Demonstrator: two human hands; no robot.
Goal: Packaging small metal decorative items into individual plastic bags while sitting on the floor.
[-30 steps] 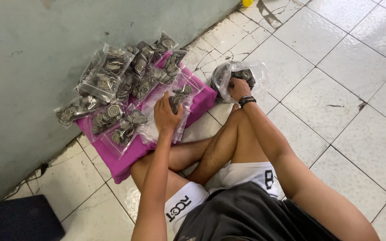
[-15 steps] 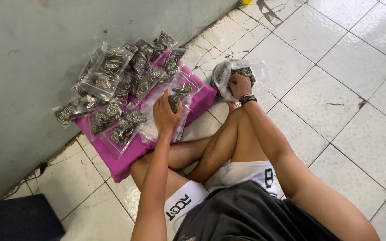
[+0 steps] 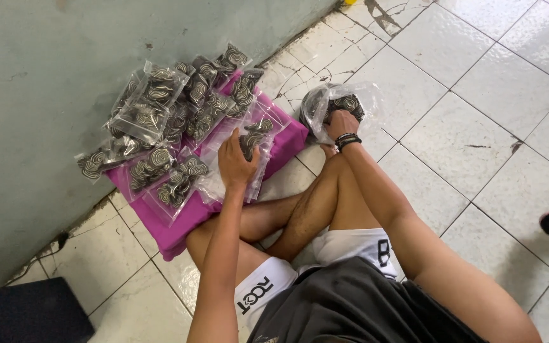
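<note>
the left hand [image 3: 235, 166] pinches a small clear packet [image 3: 253, 141] upright over the pink cloth [image 3: 179, 222]. the right hand [image 3: 341, 124], fingers curled in, reaches inside the large bag [image 3: 335, 109] on the floor, right of the cloth.

The white tiled floor [image 3: 478, 82] carries a magenta cloth [image 3: 179, 222] beside the wall, a large clear bag [image 3: 332, 108] of striped pieces, and the seated person's crossed legs.
</note>
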